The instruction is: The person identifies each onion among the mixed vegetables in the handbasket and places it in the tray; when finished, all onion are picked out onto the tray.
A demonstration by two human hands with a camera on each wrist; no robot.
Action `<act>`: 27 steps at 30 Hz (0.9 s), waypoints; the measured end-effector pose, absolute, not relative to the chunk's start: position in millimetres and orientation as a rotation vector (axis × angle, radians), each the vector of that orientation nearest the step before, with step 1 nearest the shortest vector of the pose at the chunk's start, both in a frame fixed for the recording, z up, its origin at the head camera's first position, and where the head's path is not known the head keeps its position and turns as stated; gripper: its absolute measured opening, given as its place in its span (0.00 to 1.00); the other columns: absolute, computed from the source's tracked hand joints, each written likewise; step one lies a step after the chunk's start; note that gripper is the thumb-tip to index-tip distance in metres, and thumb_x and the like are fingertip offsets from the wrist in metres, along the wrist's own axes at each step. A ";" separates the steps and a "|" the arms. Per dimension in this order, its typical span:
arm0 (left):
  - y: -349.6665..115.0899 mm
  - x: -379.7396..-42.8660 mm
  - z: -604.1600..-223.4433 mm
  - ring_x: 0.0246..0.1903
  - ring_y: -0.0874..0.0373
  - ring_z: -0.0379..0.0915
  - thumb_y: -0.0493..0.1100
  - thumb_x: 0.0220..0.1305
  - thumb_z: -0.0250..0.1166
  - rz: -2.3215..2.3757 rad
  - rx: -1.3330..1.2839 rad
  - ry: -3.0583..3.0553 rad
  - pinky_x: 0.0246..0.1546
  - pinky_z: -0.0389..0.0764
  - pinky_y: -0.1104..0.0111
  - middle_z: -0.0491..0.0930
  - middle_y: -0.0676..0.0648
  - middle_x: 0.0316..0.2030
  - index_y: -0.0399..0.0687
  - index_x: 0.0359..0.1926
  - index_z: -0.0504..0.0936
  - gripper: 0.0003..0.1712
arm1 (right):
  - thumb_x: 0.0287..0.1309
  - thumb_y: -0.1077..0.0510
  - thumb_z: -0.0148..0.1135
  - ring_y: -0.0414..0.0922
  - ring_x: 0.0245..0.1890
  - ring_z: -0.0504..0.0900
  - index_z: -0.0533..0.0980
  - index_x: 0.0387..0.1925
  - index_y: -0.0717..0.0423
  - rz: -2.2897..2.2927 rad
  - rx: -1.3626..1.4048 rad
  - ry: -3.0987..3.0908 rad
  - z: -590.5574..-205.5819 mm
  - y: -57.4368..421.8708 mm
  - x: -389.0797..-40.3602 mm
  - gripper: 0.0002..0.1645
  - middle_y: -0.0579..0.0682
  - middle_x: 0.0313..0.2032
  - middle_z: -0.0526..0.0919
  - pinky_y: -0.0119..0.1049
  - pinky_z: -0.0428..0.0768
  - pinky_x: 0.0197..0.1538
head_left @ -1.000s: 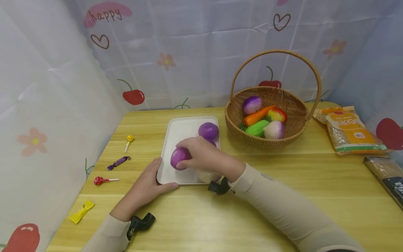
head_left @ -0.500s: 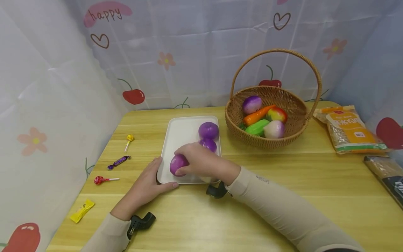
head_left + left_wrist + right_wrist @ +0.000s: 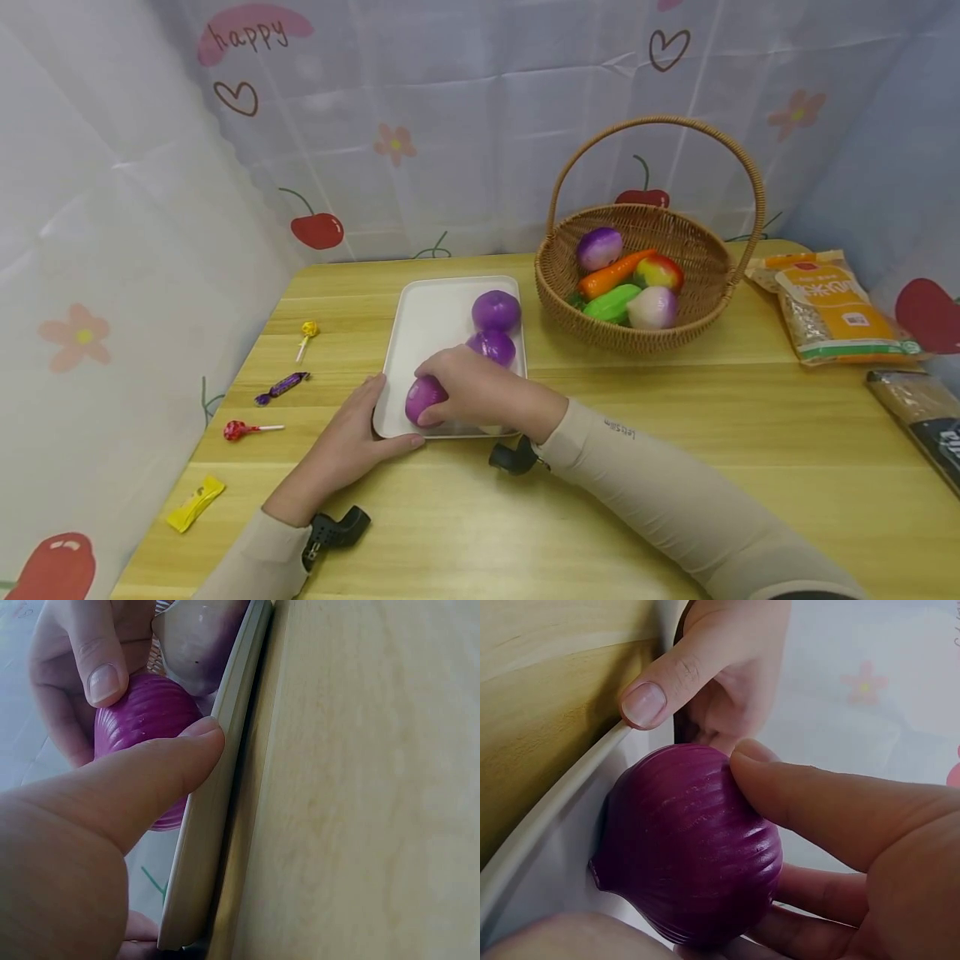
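Observation:
My right hand [image 3: 472,387] grips a purple onion [image 3: 690,847] low over the near left part of a white tray [image 3: 431,292], thumb on one side and fingers on the other. At the tray's near left corner, my left hand [image 3: 348,442] holds the rim, its thumb [image 3: 180,754] lying along the near edge and its fingers at the left side. Two more purple vegetables, a round one [image 3: 496,311] and a shiny one [image 3: 492,346], sit along the tray's right side. A white and purple turnip [image 3: 195,645] is mostly hidden behind my right hand in the head view.
A wicker basket [image 3: 551,304] holding a carrot [image 3: 618,273] and other toy produce stands back right. Food bags [image 3: 840,308] lie at the right edge. Down the left side are two lollipops [image 3: 234,430], a purple-wrapped candy [image 3: 282,388] and a yellow one [image 3: 197,503].
My right hand has moved the onion down and slightly toward me, into the tray's near left part. More of the shiny purple vegetable shows now. My left hand has stayed at the corner.

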State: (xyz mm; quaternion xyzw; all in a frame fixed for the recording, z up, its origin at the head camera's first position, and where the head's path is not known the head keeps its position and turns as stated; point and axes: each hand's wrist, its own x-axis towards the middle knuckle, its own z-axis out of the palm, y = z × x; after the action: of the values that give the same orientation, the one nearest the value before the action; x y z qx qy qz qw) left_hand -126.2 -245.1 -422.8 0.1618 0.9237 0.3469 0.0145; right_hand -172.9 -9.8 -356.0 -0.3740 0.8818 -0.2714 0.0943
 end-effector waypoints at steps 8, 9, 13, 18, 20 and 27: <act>-246.0 -125.5 -423.7 0.70 0.45 0.62 0.68 0.56 0.78 1.068 0.483 2.874 0.69 0.68 0.45 0.63 0.41 0.75 0.42 0.83 0.56 0.66 | 0.58 0.49 0.82 0.44 0.55 0.82 0.81 0.62 0.62 -0.800 -1.121 2.625 -354.1 -8.0 -172.8 0.35 0.52 0.55 0.86 0.35 0.79 0.59; -246.1 -125.5 -423.9 0.71 0.45 0.61 0.68 0.57 0.78 1.064 0.477 2.875 0.69 0.67 0.44 0.63 0.40 0.76 0.42 0.83 0.56 0.66 | 0.58 0.49 0.82 0.44 0.55 0.82 0.81 0.62 0.62 -0.803 -1.120 2.628 -353.9 -7.6 -172.9 0.35 0.52 0.55 0.86 0.35 0.78 0.60; -246.3 -125.6 -424.1 0.72 0.44 0.60 0.69 0.57 0.78 1.057 0.466 2.871 0.70 0.66 0.44 0.61 0.40 0.77 0.42 0.83 0.55 0.67 | 0.58 0.49 0.82 0.45 0.56 0.82 0.81 0.63 0.62 -0.806 -1.110 2.636 -352.4 -6.1 -173.5 0.36 0.53 0.56 0.86 0.36 0.77 0.62; -245.9 -125.0 -423.4 0.72 0.45 0.60 0.67 0.57 0.78 1.068 0.481 2.870 0.70 0.66 0.45 0.62 0.40 0.76 0.41 0.83 0.56 0.66 | 0.57 0.48 0.83 0.45 0.57 0.81 0.81 0.63 0.62 -0.802 -1.104 2.644 -351.6 -5.4 -176.2 0.37 0.53 0.56 0.86 0.37 0.77 0.63; -245.9 -124.9 -423.4 0.72 0.45 0.60 0.67 0.57 0.79 1.069 0.485 2.871 0.70 0.65 0.45 0.62 0.40 0.76 0.41 0.83 0.55 0.66 | 0.57 0.47 0.83 0.45 0.57 0.81 0.81 0.62 0.62 -0.796 -1.102 2.651 -351.3 -4.8 -177.4 0.37 0.53 0.56 0.86 0.37 0.76 0.63; -246.2 -124.8 -423.4 0.73 0.45 0.59 0.68 0.56 0.79 1.074 0.484 2.871 0.71 0.64 0.45 0.62 0.40 0.76 0.42 0.83 0.56 0.66 | 0.56 0.47 0.83 0.46 0.59 0.81 0.81 0.62 0.63 -0.793 -1.098 2.659 -349.1 -1.8 -180.3 0.38 0.52 0.57 0.85 0.37 0.75 0.65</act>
State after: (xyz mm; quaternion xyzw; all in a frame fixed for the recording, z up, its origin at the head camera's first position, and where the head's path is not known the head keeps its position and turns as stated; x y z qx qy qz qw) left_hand -124.8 -246.2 -423.4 0.1559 0.9250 0.3460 0.0190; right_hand -180.3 -1.8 -349.1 -0.3667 0.8883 -0.2649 0.0789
